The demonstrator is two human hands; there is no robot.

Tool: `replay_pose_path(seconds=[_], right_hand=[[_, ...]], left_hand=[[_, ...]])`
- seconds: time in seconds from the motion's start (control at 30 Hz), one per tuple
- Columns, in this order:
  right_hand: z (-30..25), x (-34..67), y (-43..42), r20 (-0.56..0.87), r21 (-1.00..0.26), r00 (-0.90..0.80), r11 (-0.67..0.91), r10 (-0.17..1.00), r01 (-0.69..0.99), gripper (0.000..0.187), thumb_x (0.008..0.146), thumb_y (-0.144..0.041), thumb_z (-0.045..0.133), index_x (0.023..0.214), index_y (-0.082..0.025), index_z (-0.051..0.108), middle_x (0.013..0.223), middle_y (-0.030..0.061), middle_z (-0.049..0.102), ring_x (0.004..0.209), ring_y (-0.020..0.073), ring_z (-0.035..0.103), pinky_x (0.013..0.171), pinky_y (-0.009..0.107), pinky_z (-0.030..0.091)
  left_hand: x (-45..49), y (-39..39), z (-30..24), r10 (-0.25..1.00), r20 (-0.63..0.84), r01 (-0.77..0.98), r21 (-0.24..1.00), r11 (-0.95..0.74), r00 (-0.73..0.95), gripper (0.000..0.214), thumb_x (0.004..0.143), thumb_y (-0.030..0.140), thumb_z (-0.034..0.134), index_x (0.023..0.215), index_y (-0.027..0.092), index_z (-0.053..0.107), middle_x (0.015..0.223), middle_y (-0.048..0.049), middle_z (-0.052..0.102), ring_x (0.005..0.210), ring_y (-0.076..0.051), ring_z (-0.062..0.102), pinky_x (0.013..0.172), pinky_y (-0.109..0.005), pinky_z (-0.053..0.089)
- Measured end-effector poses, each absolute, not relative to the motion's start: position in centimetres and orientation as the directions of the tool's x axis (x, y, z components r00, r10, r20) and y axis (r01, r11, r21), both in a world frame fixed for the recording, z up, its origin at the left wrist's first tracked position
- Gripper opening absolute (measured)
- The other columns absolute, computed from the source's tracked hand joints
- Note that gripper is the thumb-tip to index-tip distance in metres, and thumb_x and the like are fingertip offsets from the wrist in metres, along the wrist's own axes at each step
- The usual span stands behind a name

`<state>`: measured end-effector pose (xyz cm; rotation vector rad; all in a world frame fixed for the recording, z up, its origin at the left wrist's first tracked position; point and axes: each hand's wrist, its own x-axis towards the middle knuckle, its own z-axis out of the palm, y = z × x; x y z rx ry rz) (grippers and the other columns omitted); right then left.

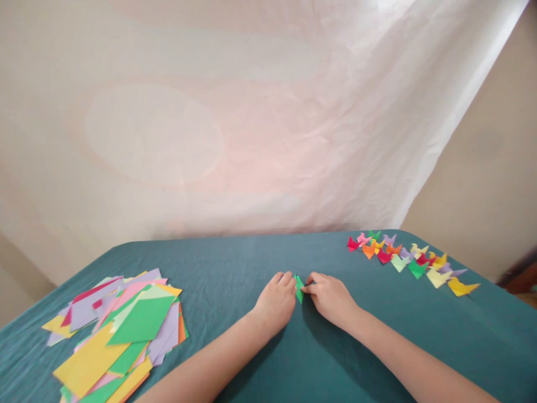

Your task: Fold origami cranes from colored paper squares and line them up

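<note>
A small piece of green folded paper point(299, 289), narrow and pointed at both ends, is at the middle of the table between my two hands. My left hand point(274, 302) has its fingers curled together against the paper's left side; its thumb is hidden. From the right, my right hand point(333, 298) pinches the paper's edge between thumb and bent forefinger. Both forearms reach in from the bottom of the head view.
A loose heap of coloured paper sheets point(142, 319) lies at the left. Several small folded paper birds point(417, 269) stand in rows at the back right. A dark green cloth point(235, 260) covers the table, and a pale sheet point(268, 140) hangs behind it.
</note>
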<state>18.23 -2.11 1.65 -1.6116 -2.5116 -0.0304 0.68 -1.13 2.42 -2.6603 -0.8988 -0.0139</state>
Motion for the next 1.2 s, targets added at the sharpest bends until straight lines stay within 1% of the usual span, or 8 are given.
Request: replay_pose_path(seconds=[0.1, 0.23, 0.37, 0.57, 0.67, 0.8, 0.93, 1.2], right_hand=[[0.8, 18.5, -1.9, 0.202, -0.138, -0.383, 0.414, 0.901, 0.9, 0.032, 0.085, -0.012, 0.042, 0.092, -0.028, 0.069, 0.092, 0.0016, 0.062, 0.088, 0.0141, 0.056, 0.081, 0.024, 0.037], [0.4, 18.4, -1.8, 0.247, -0.153, -0.365, 0.408, 0.898, 0.9, 0.031, 0.085, -0.011, 0.043, 0.096, -0.026, 0.068, 0.091, 0.002, 0.062, 0.087, 0.0145, 0.054, 0.082, 0.025, 0.037], [0.4, 18.1, -2.0, 0.258, -0.097, -0.41, 0.446, 0.875, 0.89, 0.034, 0.086, -0.012, 0.043, 0.11, -0.027, 0.061, 0.095, 0.0035, 0.059, 0.087, 0.0155, 0.052, 0.079, 0.026, 0.036], [0.8, 17.4, -2.4, 0.205, 0.041, -0.43, 0.431, 0.88, 0.902, 0.029, 0.091, -0.016, 0.038, 0.108, -0.025, 0.06, 0.099, 0.0063, 0.056, 0.091, 0.0181, 0.05, 0.077, 0.029, 0.034], [1.0, 17.1, -2.4, 0.186, 0.056, -0.414, 0.411, 0.891, 0.91, 0.029, 0.092, -0.019, 0.036, 0.107, -0.026, 0.06, 0.1, 0.0059, 0.055, 0.09, 0.0181, 0.05, 0.075, 0.029, 0.033], [1.0, 17.0, -2.2, 0.174, 0.052, -0.407, 0.405, 0.896, 0.913, 0.028, 0.092, -0.017, 0.037, 0.105, -0.025, 0.06, 0.099, 0.0054, 0.055, 0.09, 0.0175, 0.05, 0.075, 0.029, 0.032], [0.9, 17.0, -2.0, 0.17, 0.054, -0.398, 0.394, 0.902, 0.917, 0.029, 0.092, -0.017, 0.036, 0.108, -0.025, 0.059, 0.099, 0.0053, 0.054, 0.089, 0.0172, 0.051, 0.074, 0.029, 0.032], [0.7, 16.8, -1.9, 0.164, 0.136, -0.429, 0.411, 0.888, 0.902, 0.028, 0.093, -0.018, 0.035, 0.113, -0.023, 0.054, 0.101, 0.0063, 0.054, 0.089, 0.0191, 0.051, 0.073, 0.031, 0.034]], left_hand=[[0.4, -0.7, 2.4, 0.555, 0.134, 0.568, -0.292, -0.77, 0.821, 0.022, 0.087, 0.019, 0.044, 0.103, 0.013, 0.059, 0.109, -0.0103, 0.058, 0.115, -0.023, 0.041, 0.094, -0.034, 0.032], [-0.2, -0.4, 2.4, 0.563, 0.147, 0.581, -0.243, -0.777, 0.813, 0.023, 0.089, 0.021, 0.042, 0.105, 0.017, 0.058, 0.109, -0.0088, 0.057, 0.116, -0.022, 0.041, 0.094, -0.034, 0.032], [-0.2, -0.3, 2.4, 0.562, 0.146, 0.581, -0.237, -0.779, 0.814, 0.023, 0.089, 0.02, 0.042, 0.106, 0.014, 0.057, 0.11, -0.01, 0.057, 0.116, -0.022, 0.041, 0.093, -0.034, 0.033], [0.1, -0.3, 2.3, 0.562, 0.132, 0.576, -0.238, -0.782, 0.817, 0.022, 0.088, 0.019, 0.043, 0.103, 0.013, 0.058, 0.108, -0.0103, 0.058, 0.113, -0.022, 0.043, 0.091, -0.034, 0.034], [0.1, -0.3, 2.3, 0.562, 0.131, 0.577, -0.238, -0.782, 0.816, 0.022, 0.088, 0.02, 0.044, 0.104, 0.013, 0.058, 0.108, -0.0103, 0.058, 0.113, -0.022, 0.043, 0.091, -0.034, 0.034], [0.2, -0.4, 2.2, 0.567, 0.131, 0.581, -0.241, -0.777, 0.813, 0.022, 0.088, 0.019, 0.044, 0.104, 0.013, 0.058, 0.107, -0.0102, 0.058, 0.113, -0.022, 0.042, 0.091, -0.033, 0.034], [0.2, -0.4, 2.2, 0.568, 0.126, 0.581, -0.239, -0.778, 0.813, 0.021, 0.087, 0.019, 0.045, 0.103, 0.012, 0.058, 0.107, -0.0103, 0.058, 0.112, -0.022, 0.043, 0.09, -0.033, 0.034], [0.3, -0.6, 2.5, 0.6, 0.116, 0.609, -0.218, -0.762, 0.792, 0.019, 0.087, 0.018, 0.045, 0.1, 0.015, 0.059, 0.1, -0.0091, 0.059, 0.107, -0.022, 0.045, 0.087, -0.034, 0.036]])
